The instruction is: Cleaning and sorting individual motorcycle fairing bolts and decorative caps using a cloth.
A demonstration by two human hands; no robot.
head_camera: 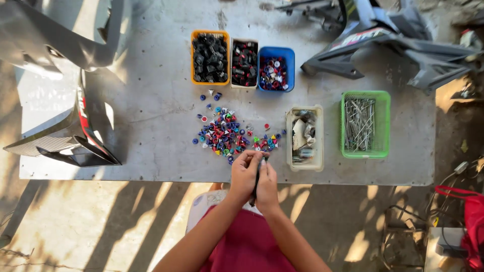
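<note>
- Head view: I see my left hand (244, 174) and right hand (267, 184) pinched together on a small dark part (258, 176) at the table (151, 126) edge.
- I'd keep it above the table, beside the coloured pile (227, 133), so slips land there.

Both forearms rise from the near edge of the view and lean toward each other, meeting at the middle. The left hand (244, 175) is curled, its fingertips bent over toward the right, knuckles up. The right hand (267, 184) lies pressed against it, just nearer and to the right, fingers folded inward, so the two hands close together, pinching at the far tips.
</note>
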